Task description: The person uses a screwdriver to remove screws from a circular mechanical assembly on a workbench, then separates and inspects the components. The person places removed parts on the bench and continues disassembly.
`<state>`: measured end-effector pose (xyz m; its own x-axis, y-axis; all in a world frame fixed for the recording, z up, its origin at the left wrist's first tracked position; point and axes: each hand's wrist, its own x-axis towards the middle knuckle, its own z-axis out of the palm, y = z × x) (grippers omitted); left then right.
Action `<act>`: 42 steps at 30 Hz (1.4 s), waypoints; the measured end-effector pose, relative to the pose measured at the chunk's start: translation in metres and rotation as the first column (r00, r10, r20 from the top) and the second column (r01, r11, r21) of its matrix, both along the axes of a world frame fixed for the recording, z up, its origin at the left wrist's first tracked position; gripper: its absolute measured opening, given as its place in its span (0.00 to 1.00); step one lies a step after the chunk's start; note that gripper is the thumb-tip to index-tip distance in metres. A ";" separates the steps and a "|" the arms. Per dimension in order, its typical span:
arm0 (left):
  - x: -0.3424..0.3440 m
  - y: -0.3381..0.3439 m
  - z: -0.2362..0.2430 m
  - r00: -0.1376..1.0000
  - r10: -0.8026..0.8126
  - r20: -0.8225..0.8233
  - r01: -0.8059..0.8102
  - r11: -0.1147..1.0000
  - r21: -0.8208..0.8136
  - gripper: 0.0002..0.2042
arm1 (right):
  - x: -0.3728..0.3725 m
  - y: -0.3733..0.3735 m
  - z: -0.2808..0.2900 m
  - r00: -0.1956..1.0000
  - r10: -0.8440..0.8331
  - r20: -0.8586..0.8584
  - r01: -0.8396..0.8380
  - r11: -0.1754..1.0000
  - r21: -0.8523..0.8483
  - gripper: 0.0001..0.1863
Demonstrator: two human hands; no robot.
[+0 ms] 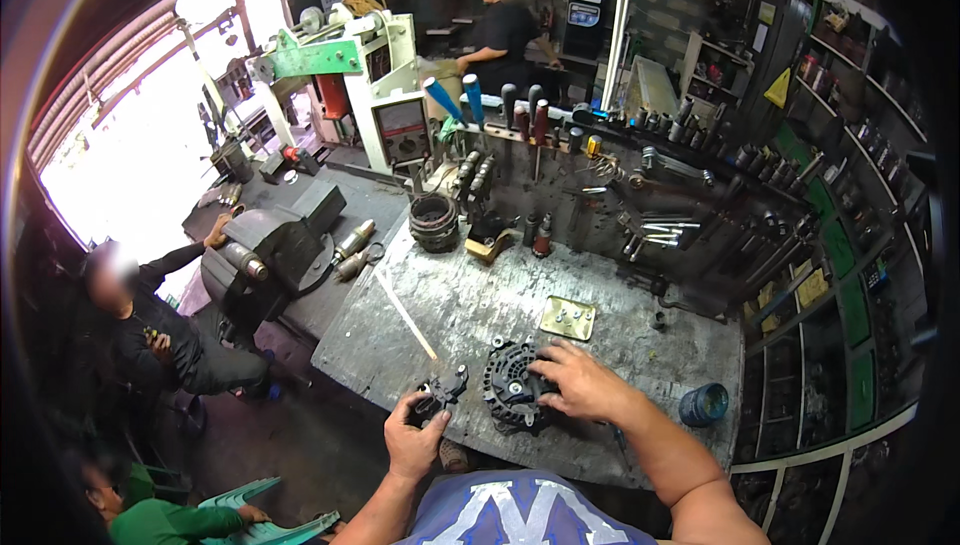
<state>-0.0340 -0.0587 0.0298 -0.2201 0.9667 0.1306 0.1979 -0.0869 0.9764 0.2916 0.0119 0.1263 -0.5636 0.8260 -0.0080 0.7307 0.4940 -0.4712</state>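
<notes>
A round alternator [514,387] with a slotted metal housing lies on the worn metal-topped workbench [460,295], near its front edge. My right hand [580,382] is at its right side, fingers curved against the housing; part of the grip is hidden. My left hand [412,437] pinches a small black voltage regulator [441,392] just left of the alternator, above the bench edge. Behind the alternator is a yellowish tray [567,317] with several small metal pieces in it.
A blue jar [704,404] stands at the bench's right. A ring-shaped stator [434,222] sits at the back, below a tool rack with screwdrivers [470,100] and sockets. A large vise [270,260] is on the left. Other people are at the left and far back.
</notes>
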 end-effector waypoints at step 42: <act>-0.050 -0.007 0.002 0.786 -0.168 -0.596 0.062 0.979 -0.194 0.35 | 0.114 0.180 -0.248 0.749 -0.661 -0.048 0.662 0.742 0.106 0.40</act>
<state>-0.0840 -0.0653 0.0319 -0.0323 0.9984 0.0454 0.7512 -0.0057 0.6600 0.4055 0.1924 -0.1220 0.1253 0.9864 0.1068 0.8904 -0.0643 -0.4507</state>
